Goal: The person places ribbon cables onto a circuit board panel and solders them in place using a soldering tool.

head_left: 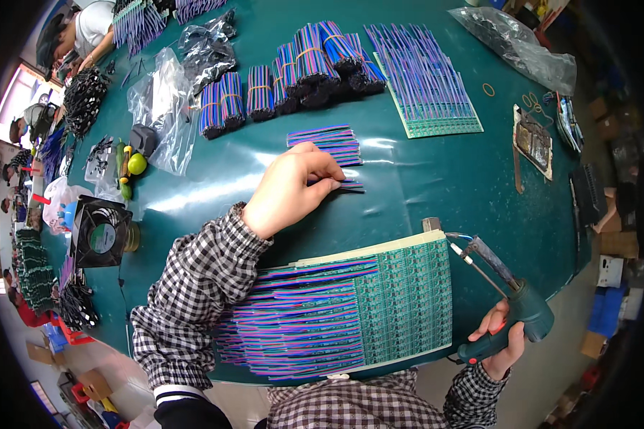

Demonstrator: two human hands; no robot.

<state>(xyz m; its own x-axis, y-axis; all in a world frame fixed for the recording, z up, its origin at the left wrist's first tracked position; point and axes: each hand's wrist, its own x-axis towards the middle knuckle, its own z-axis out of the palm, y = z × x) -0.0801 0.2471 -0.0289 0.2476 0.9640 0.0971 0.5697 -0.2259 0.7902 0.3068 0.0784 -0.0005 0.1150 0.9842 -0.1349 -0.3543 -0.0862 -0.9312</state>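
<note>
Looks down and forward from head height through a wide fisheye, close above the counter (422,187).

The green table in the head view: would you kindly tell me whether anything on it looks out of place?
A little: one loose rubber band lies alone right of the far circuit-board panel, while similar bands wrap the wire bundles. Nothing looks spilled.

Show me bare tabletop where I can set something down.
Free: green tabletop between the far circuit board and the near circuit board, right of the left hand; also between the fan and the left sleeve. Crowded: the far middle, with wire bundles, and the left edge, with black cables.
</note>
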